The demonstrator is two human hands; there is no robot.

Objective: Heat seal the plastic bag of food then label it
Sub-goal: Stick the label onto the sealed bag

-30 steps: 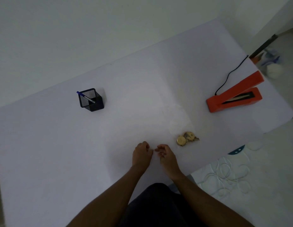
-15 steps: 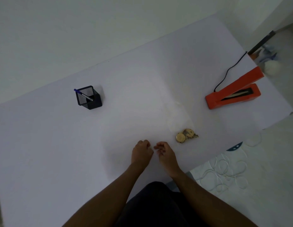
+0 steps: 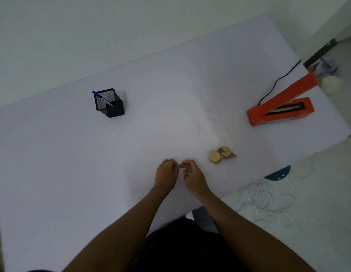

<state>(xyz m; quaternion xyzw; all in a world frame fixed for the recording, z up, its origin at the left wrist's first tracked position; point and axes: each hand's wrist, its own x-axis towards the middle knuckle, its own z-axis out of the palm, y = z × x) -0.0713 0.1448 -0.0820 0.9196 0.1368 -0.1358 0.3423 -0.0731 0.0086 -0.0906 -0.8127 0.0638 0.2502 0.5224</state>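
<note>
Your two hands sat together at the lower middle of the frame, over the near part of the white table point(image 3: 52, 173). Your left hand point(image 3: 165, 173) was curled, knuckles up, fingers tucked under. Your right hand point(image 3: 193, 176) lay just beside it, fingers bent inward, their tips nearly meeting those of the left. Whether something small was pinched between them could not be told; nothing showed in either grip.

The clear plastic bag point(image 3: 214, 130) lay flat on the table, up and to the right of your right hand, near it but apart from it. Its film was hard to make out against the white surface. The food point(image 3: 221, 154), a few round tan cookies, one speckled dark, was bunched at the bag's lower end, right of your right hand.

Further right, near the table's right edge, stood the orange heat sealer point(image 3: 278, 110) with its arm raised at a slant and the sealing strip showing in the base. Its black cord point(image 3: 278, 81) ran off toward the upper right.

In the upper left of the table, well apart from your hands, stood a black mesh pen holder point(image 3: 109, 104) with a blue-capped pen point(image 3: 103, 98) leaning in it.

At the lower right, beyond the table's edge, lay a quilted white surface point(image 3: 288, 203).
</note>
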